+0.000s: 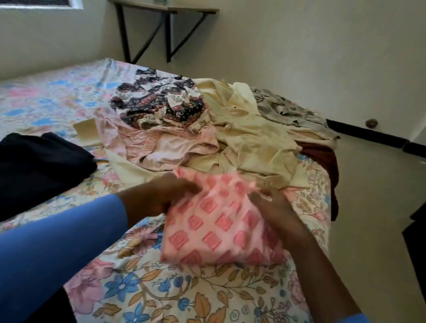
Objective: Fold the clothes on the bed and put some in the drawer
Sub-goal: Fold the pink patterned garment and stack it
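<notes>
Lying at the far left of the bed [185,308] is a dark garment [21,175], well apart from the work; next comes the left hand [163,192], fingers curled onto the left edge of the pink patterned garment [219,225]. That folded piece rests flat on the sheet between the two hands (its long axis runs away from the person, toward the unfolded pile [237,137] just behind it), and the right hand [273,208] grips its far right corner. Neither hand is nearer, so the next fold or lift looks two-handed.
</notes>
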Motion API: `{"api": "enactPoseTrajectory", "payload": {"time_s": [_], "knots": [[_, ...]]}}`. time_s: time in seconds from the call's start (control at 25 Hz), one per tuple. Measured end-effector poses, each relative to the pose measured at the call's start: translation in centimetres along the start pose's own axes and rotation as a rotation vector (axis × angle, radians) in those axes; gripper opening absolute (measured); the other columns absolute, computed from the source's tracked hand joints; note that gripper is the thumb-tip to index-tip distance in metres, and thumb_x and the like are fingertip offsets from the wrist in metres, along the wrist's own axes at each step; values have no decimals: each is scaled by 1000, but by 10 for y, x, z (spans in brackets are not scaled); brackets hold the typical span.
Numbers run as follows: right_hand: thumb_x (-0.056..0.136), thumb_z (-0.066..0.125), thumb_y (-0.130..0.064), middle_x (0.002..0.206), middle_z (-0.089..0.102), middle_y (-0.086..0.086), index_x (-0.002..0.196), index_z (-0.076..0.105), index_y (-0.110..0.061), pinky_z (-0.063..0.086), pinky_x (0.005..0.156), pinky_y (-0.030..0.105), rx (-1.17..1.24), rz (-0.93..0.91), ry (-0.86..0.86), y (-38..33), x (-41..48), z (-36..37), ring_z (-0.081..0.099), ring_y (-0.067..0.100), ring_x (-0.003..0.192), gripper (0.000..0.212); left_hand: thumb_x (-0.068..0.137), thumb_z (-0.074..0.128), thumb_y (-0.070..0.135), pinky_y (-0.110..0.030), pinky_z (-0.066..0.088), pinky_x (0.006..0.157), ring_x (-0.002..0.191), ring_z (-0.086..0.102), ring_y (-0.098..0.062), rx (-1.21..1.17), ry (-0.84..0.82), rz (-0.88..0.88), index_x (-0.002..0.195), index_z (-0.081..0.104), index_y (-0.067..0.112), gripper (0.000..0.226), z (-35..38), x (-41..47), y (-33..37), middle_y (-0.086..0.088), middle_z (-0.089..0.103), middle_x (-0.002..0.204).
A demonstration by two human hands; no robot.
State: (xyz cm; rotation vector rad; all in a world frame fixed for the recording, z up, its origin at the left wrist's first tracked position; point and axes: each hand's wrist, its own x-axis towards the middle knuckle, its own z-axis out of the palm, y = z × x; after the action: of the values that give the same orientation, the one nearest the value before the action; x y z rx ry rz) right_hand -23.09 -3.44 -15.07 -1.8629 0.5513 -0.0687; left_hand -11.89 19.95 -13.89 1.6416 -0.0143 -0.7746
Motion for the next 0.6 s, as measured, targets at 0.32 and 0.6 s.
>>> {"api": "enactPoseTrajectory", "payload": {"time_s": [0.32,0.6], "knots": [[92,76,-31,81,79,-3,111,74,-24,65,73,48,-7,-9,92,0,-4,35,78,20,73,20,86,80,11,-41,65,66,79,77,-28,183,271,-2,117,68,2,34,-9,10,-23,-16,76,99],[92,78,-25,116,73,5,126,69,-29,63,82,52,268,-293,33,-92,-4,120,75,27,95,35,87,55,50,-46,61,85,95,72,-24,648,517,371,109,61,26,33,-117,-73,64,0,73,105]]}}
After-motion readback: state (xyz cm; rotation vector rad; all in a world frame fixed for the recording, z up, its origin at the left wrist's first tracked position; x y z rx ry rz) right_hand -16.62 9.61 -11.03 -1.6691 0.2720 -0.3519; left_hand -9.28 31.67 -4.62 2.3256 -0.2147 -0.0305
